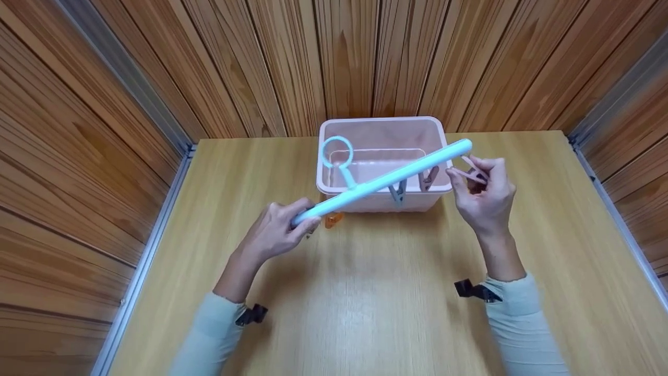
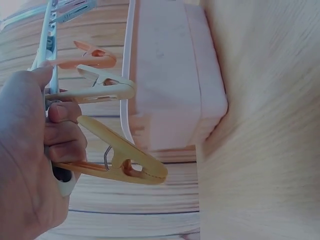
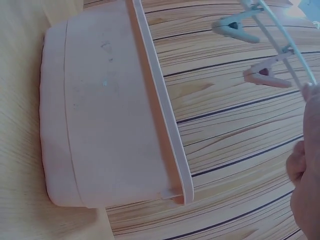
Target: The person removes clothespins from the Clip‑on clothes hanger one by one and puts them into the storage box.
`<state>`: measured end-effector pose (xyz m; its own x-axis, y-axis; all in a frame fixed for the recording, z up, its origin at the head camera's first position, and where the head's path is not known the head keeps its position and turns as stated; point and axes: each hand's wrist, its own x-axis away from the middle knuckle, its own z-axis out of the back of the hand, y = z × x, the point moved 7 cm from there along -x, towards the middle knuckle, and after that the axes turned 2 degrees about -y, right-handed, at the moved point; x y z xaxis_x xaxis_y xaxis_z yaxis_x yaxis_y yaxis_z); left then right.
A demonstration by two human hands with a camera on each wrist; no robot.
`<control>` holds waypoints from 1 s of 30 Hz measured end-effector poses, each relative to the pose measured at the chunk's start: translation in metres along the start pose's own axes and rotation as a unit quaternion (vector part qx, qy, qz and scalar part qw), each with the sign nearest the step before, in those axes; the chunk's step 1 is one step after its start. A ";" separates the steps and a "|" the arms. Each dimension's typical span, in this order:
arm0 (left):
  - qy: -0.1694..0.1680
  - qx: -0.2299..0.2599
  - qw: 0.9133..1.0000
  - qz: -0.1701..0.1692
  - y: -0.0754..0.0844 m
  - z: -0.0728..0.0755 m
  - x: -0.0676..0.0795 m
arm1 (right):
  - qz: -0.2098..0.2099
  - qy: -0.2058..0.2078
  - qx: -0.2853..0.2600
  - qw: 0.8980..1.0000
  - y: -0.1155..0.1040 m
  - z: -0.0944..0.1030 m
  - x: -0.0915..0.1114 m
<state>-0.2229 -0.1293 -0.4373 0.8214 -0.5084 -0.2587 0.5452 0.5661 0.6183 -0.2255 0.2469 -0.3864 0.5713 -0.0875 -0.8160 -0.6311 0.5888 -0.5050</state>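
Observation:
A light blue clip hanger (image 1: 396, 175) with a round hook (image 1: 325, 151) is held slanted above the table, its right end higher in the head view. My left hand (image 1: 276, 227) grips its left end. Yellow (image 2: 132, 170), cream (image 2: 112, 91) and orange (image 2: 95, 61) clips hang near those fingers in the left wrist view. Farther along dangle a grey-blue clip (image 1: 398, 193) and a dull pink clip (image 1: 428, 180). At the right end, my right hand (image 1: 488, 201) pinches a pink clip (image 1: 463, 174) between thumb and fingers; the right wrist view leaves that clip hidden.
Behind the hanger, a pale pink plastic bin (image 1: 386, 202) stands on the wooden table (image 1: 355, 313), close to the back wall (image 1: 347, 62). Wood-plank panels (image 1: 62, 156) with metal edge strips enclose the sides.

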 end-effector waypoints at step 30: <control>0.018 -0.102 0.994 -0.046 0.007 0.012 0.007 | 0.006 0.009 -0.041 0.999 0.002 -0.002 0.008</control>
<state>-0.2152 -0.1369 -0.4257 0.7697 -0.5429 -0.3361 0.6382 0.6399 0.4280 -0.2235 0.2463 -0.3944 0.5536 -0.0961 -0.8272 -0.6792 0.5226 -0.5153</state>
